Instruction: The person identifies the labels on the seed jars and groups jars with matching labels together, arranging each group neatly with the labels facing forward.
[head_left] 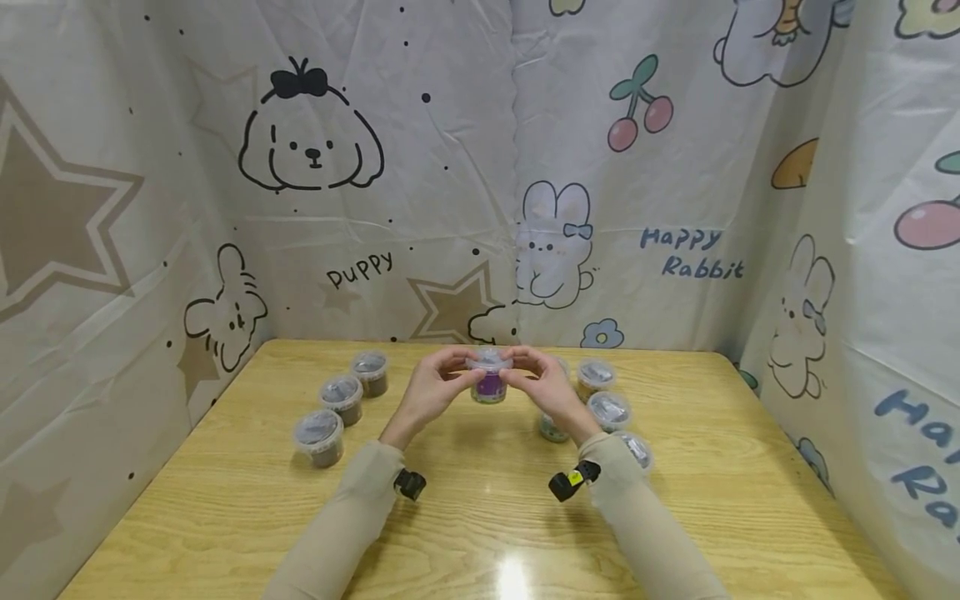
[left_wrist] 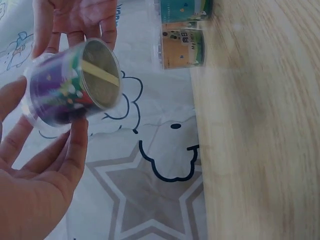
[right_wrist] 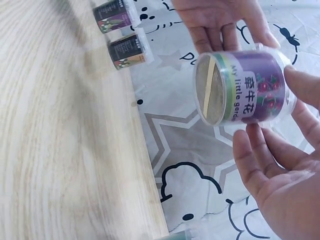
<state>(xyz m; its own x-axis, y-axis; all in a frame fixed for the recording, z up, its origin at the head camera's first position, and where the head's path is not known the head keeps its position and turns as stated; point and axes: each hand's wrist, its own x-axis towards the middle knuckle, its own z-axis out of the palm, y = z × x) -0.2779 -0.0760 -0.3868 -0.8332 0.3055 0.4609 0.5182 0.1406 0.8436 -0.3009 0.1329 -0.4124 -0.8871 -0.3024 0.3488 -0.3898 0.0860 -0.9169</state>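
Both hands hold up one small clear plastic tub (head_left: 491,385) with a purple label, above the far part of the table. My left hand (head_left: 431,387) grips it from the left and my right hand (head_left: 551,390) from the right, thumbs on the near side. In the right wrist view the tub's label (right_wrist: 249,90) reads "My little garden" beside Chinese characters and red flowers. The tub is tipped in the wrist views, and through its clear base show brown contents and a pale flat stick (left_wrist: 100,73).
On the left of the wooden table (head_left: 480,517) stand three lidded tubs, the nearest tub (head_left: 319,437) beside the left forearm. Several more tubs, such as one tub (head_left: 609,411), stand on the right, partly hidden by the right arm. A printed curtain (head_left: 450,208) encloses the back and sides.
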